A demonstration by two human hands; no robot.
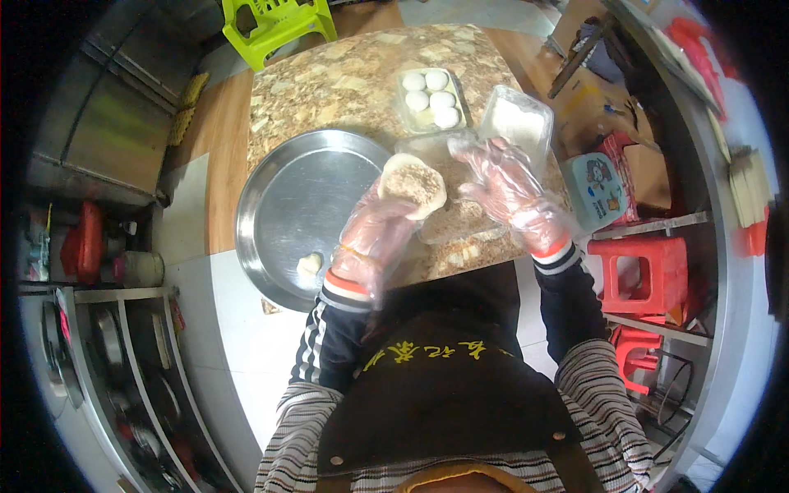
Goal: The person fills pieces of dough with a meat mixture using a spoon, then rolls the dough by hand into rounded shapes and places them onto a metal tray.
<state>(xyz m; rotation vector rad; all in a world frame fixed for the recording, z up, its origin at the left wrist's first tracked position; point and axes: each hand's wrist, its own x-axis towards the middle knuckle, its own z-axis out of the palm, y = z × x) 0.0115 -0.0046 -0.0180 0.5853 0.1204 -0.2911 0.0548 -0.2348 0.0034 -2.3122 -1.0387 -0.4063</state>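
Note:
My left hand point(379, 225), in a clear plastic glove, holds a flattened round of white dough point(411, 185). Crumbly light-brown filling lies on top of the dough. My right hand point(499, 182), gloved the same way, is just to the right with its fingers apart and nothing visible in them. Beneath and between the hands is a clear plastic container point(459, 231) holding brown crumbs, partly hidden by them. A wide round metal pan point(283, 179) stands to the left, with one small dough piece point(309, 265) near its front edge.
Beyond my hands, a clear tray point(429, 129) holds several white dough balls. Right of it is a container of white powder point(518, 117). The stone-patterned table point(333, 80) carries all these. Red plastic stools point(647, 277) and shelving point(656, 225) are at the right; a green chair point(277, 31) stands behind.

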